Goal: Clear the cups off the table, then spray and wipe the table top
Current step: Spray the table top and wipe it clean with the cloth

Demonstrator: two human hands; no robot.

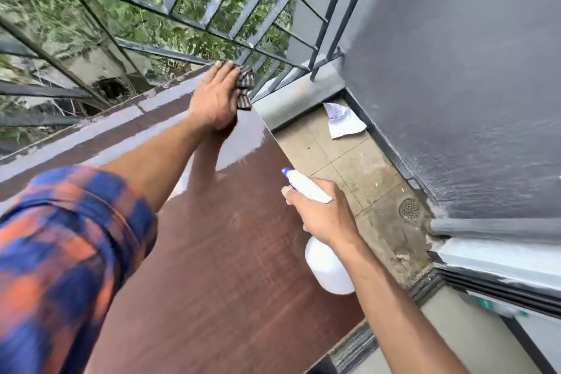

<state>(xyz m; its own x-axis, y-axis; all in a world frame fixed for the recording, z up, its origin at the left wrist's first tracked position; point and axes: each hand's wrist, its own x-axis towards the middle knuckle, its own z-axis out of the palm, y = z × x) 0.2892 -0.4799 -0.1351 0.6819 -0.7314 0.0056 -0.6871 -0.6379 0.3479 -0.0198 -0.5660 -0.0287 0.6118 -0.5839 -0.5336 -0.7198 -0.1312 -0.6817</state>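
The left grip (214,100) lies flat at the far right corner of the bench (227,267), fingers stretched out and close together, palm down on a checked cloth (245,88). The grip is released, not clenched: it presses the cloth against the top and does not curl round it. Most of the cloth is hidden under the palm; a crumpled end sticks out on the right of the fingers, right at the bench's edge. The left forearm reaches across the bench from a rolled-up plaid sleeve (60,237) in blue and orange at the near left.

The right grip (321,215) is closed round the neck of a white spray bottle (328,270), held in the air over the right edge of the bench. The blue nozzle points toward the far left, in the direction of the cloth, and the round body of the bottle hangs below the wrist. The forefinger lies at the front of the head, but the trigger itself is hidden.

The bench top is dark reddish-brown. Its far part around the left grip shines pale and mirrors the forearm; the near part looks duller.

A grey metal railing (182,9) runs along the far side, with green foliage (76,18) behind it. On the right a tiled floor (343,167) meets a grey wall (455,70). A crumpled sheet of paper (343,120) lies in the far corner and a round drain (409,210) sits nearer.
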